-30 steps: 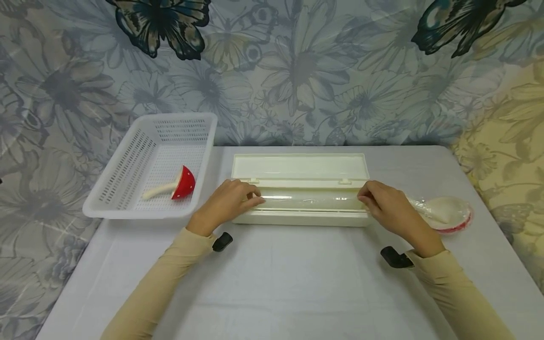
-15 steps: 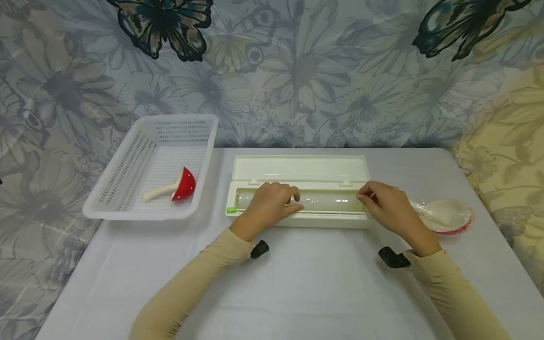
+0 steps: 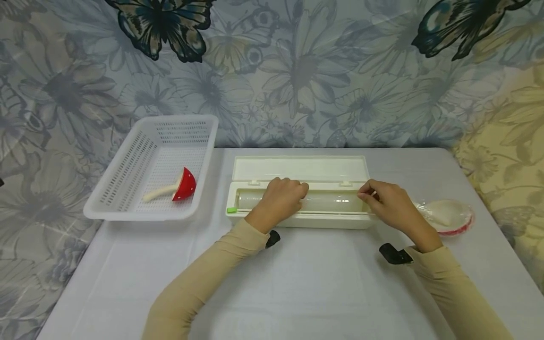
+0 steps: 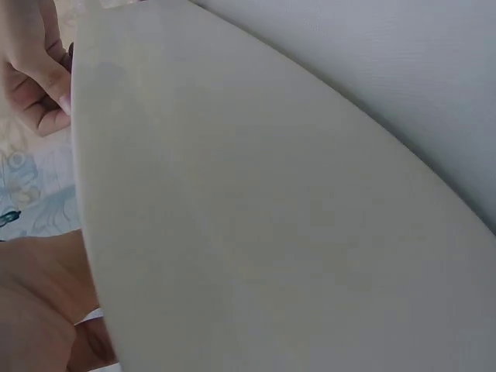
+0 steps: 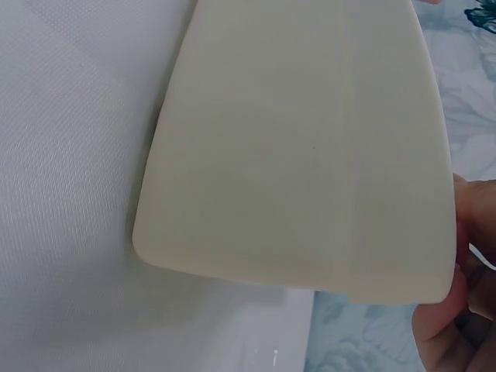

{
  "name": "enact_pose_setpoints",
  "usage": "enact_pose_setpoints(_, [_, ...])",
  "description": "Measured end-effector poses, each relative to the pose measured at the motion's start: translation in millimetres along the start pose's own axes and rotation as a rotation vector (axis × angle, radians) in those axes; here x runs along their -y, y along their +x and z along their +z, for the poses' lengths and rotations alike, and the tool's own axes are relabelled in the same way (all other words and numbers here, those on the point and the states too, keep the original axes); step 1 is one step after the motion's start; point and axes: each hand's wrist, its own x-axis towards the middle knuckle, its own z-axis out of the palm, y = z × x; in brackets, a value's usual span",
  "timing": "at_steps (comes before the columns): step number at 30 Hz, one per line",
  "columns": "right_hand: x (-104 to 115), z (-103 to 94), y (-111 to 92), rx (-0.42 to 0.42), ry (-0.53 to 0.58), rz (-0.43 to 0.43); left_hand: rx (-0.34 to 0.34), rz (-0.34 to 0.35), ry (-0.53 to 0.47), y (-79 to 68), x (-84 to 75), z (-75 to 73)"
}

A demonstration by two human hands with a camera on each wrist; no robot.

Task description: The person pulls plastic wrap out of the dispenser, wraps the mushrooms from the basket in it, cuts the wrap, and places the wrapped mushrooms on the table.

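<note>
A long cream plastic-wrap dispenser (image 3: 323, 221) lies on the table with its lid (image 3: 297, 167) raised at the back. Inside it shows a shiny clear roll of plastic wrap (image 3: 335, 200). My left hand (image 3: 278, 200) is over the middle of the roll, fingers curled down into the opening; its fingertips are hidden, and I cannot tell whether they grip the film. At the roll's right end my right hand (image 3: 388, 200) pinches the film's edge between thumb and forefinger. In both wrist views the dispenser's front wall (image 5: 294, 155) fills most of the picture.
A white perforated basket (image 3: 93, 208) stands on the left, holding a red-and-cream ladle (image 3: 183, 185). To the right, behind my right wrist, lies a film-wrapped red-rimmed ladle (image 3: 452, 217). A green slider (image 3: 231, 210) sits at the dispenser's left front corner. Patterned fabric (image 3: 306, 94) hangs behind the table.
My left hand has moved right from the roll's left end to its middle, and its fingers have curled downward. The right hand has stayed at the right end.
</note>
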Motion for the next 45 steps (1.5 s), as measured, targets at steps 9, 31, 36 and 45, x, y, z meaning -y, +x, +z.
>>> enact_pose_setpoints(9, [-1.6,1.1,-1.2,-0.002,-0.015,0.001,-0.026,-0.044,-0.063,-15.7,14.4,9.4])
enact_pose_setpoints(31, [-4.5,1.5,-8.7,-0.043,0.054,0.049,-0.133,0.154,-0.136,-31.4,23.3,20.8])
enact_pose_setpoints(36, [-6.8,4.5,-9.8,-0.081,0.062,0.027,0.06,0.084,-0.275,-29.5,26.5,12.4])
enact_pose_setpoints(45, [-7.8,2.0,-8.3,-0.089,0.107,0.034,0.0,0.083,-0.068,-30.6,40.2,2.6])
